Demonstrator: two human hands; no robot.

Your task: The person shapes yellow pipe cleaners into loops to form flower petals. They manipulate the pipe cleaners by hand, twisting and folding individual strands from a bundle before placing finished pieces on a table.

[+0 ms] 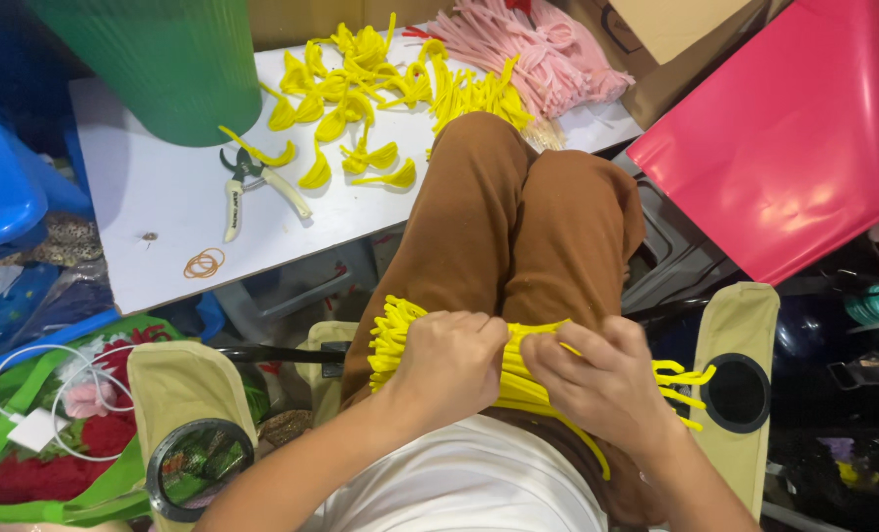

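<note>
Yellow pipe-cleaner bundle (518, 379) lies across the lap, gripped by both closed hands: left hand (449, 365), right hand (602, 379). Beyond the hands, folded yellow loops (361, 99) already cover the tabletop (154, 197); the held bundle appears unformed. Cutters (252, 187) lie idle.

A white table (164, 212) stands at the middle of a cluttered, evenly lit space. A green roll (159, 64) stands on its far left corner. Left of the table is a blue plastic stool (1, 187); right of it, a red sheet (804, 138) and cardboard boxes (666, 39). Nearer than the table, a tan folding chair's armrests (178, 394) have mesh cup holders.
</note>
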